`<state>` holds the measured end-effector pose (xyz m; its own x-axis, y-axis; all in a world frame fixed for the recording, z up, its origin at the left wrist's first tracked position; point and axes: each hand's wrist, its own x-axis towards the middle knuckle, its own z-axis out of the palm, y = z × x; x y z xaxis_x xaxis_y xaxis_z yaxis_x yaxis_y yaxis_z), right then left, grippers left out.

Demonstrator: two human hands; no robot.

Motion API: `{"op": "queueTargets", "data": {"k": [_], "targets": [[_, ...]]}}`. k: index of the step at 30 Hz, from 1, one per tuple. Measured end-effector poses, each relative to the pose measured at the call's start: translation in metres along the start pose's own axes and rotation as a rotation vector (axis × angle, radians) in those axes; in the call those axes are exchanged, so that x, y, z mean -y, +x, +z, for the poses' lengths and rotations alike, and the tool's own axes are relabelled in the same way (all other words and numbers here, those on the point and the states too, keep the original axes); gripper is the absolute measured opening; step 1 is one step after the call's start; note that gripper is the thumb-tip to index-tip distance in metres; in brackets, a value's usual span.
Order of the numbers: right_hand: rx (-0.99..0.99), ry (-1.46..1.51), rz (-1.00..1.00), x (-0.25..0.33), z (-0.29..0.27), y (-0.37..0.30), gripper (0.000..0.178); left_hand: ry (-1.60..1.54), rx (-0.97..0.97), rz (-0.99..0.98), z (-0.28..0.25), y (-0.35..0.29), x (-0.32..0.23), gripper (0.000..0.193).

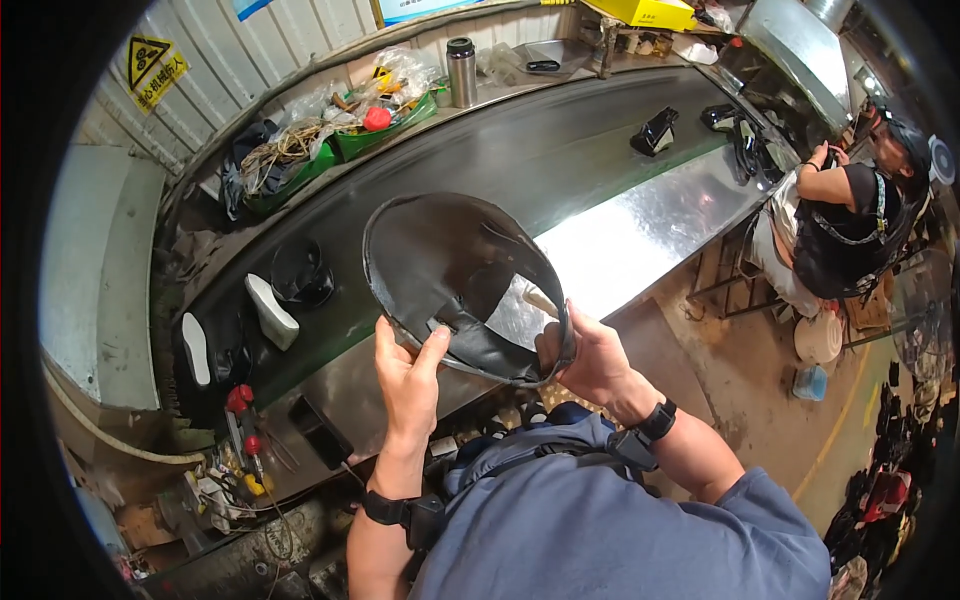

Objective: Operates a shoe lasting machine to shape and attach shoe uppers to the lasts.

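A black leather boot upper [430, 240], wide open at its near rim, is held up in front of me above the work table. My left hand [408, 375] grips the rim at the lower left, thumb inside and fingers outside. At the rim's lower right, my right hand [598, 365] pinches the edge; some of its fingers are hidden behind the leather. Through the opening, the bright metal surface shows at the far end. To the left lie a white wedge sole [270, 312], a flat white sole [195, 348] and another black leather piece [302, 274].
A dark conveyor belt [580, 140] runs along the table, with black shoes [655, 132] at its far right. A steel tumbler [461, 72] stands behind it, beside green trays [345, 145] of scraps. A red-handled tool [240, 400] lies at left. A co-worker [850, 215] sits at right.
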<state>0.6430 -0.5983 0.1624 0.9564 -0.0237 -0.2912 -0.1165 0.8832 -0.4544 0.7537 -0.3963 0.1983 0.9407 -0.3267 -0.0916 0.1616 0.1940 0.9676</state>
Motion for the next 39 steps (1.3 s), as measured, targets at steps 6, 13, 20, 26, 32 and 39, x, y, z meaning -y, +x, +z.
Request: {"op": "queueTargets", "data": {"k": [6, 13, 20, 26, 32, 39], "targets": [[-0.042, -0.081, -0.107, -0.004, -0.001, -0.003, 0.04, -0.168, 0.016, -0.076, 0.003, 0.001, 0.005, 0.047], [0.043, -0.695, -0.427, 0.017, -0.008, -0.002, 0.036, -0.255, -0.132, -0.394, -0.039, 0.034, 0.041, 0.056], [0.496, -1.956, -0.664, -0.025, -0.085, -0.005, 0.05, -0.296, 0.011, -0.69, -0.077, 0.079, 0.118, 0.029], [0.445, -1.997, -0.72, -0.075, -0.108, 0.011, 0.057, 0.2, -0.192, -0.439, -0.071, 0.119, 0.167, 0.032], [-0.031, -1.305, -0.685, -0.097, -0.116, 0.048, 0.096, 0.823, -0.453, -0.085, -0.053, 0.134, 0.179, 0.037], [0.234, -1.512, -0.431, -0.081, -0.124, 0.034, 0.087, 0.388, -0.461, -0.328, -0.082, 0.109, 0.188, 0.038]]}}
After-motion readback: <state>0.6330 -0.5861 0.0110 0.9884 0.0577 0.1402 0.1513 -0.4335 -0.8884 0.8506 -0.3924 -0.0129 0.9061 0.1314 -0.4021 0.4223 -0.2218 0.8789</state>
